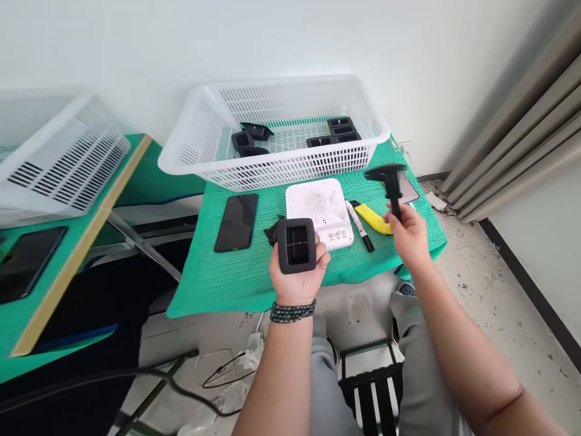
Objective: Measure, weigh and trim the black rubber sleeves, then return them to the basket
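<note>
My left hand [299,281] is wrapped round a black rectangular frame [283,249], whose opening faces up toward me, in front of a white scale [320,203]. Farther right, my right hand [407,233] grips the stem of a black caliper-like tool [388,181], with its wider end pointing away from me. Between the scale and my right hand lie a white marker with a black cap [360,226] and a yellow cutter [373,218]. A small crumpled black piece [273,232] shows just left of the held frame.
A white basket [290,171] with several black parts stands at the back of the green-covered table [204,272]. A dark phone [236,222] lies at left; another flat device [408,189] is partly behind the tool. A second table with a basket [68,163] stands left.
</note>
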{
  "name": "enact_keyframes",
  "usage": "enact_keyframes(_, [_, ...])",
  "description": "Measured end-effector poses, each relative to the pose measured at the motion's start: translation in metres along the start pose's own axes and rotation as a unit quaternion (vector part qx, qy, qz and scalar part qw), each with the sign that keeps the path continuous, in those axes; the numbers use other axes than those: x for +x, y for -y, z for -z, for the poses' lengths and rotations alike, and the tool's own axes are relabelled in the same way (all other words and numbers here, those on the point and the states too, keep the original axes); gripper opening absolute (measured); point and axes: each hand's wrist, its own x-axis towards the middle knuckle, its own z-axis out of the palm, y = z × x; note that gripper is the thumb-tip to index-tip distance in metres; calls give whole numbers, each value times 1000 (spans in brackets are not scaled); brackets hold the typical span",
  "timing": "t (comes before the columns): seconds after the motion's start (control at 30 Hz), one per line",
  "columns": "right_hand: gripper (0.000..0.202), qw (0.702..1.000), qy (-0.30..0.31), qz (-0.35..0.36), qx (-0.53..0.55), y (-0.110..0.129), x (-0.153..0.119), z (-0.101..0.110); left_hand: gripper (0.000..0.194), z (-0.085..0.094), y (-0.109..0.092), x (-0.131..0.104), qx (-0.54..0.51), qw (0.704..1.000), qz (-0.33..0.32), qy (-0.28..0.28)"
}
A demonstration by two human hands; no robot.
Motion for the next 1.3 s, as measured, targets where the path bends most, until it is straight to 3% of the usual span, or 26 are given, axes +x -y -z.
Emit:
enact_keyframes(0.1, [22, 994, -6, -41, -98, -14, 4, -3, 32, 0, 2, 2, -3, 1000, -1, 12])
enact_keyframes(0.33, [43, 970, 12, 6, -245, -17, 3, 4, 34, -3, 10, 4, 5, 1000, 14, 17])
enact_keyframes(0.5, [50, 955, 28, 63, -289, -19, 3, 6, 37, -5, 11, 3, 20, 1000, 13, 19])
enact_keyframes(0.63, [40, 954, 48, 71, -287, -17, 4, 2, 33, -3, 12, 4, 15, 999, 7, 30])
enact_keyframes(0.77, [28, 969, 33, 97, -225, -6, -3, -7, 30, 0, 18, 8, 47, 999, -20, 5])
enact_keyframes(0.83, [26, 986, 31, 89, -136, 4, -12, -14, 30, -1, 25, 8, 115, 989, -90, -34])
enact_keyframes(0.9, [34, 996, 74, 48, -17, 14, -25, -22, 34, -4, 33, 4, 217, 960, -170, -41])
enact_keyframes(1.0, [47, 984, 155, -20, 86, 25, -44, -36, 43, -10, 44, -7, 361, 899, -245, 30])
enact_keyframes(1.1, [42, 987, 113, -61, 91, 30, -55, -46, 44, -13, 47, -15, 427, 845, -306, 95])
enact_keyframes(1.17, [43, 982, 81, -112, 125, 31, -57, -51, 45, -11, 43, -16, 447, 825, -325, 117])
enact_keyframes(1.23, [48, 961, 78, -186, 191, 32, -56, -53, 40, -4, 32, -11, 455, 819, -336, 92])
enact_keyframes(1.3, [51, 929, 86, -257, 253, 33, -55, -52, 32, 5, 19, -3, 454, 813, -365, -10])
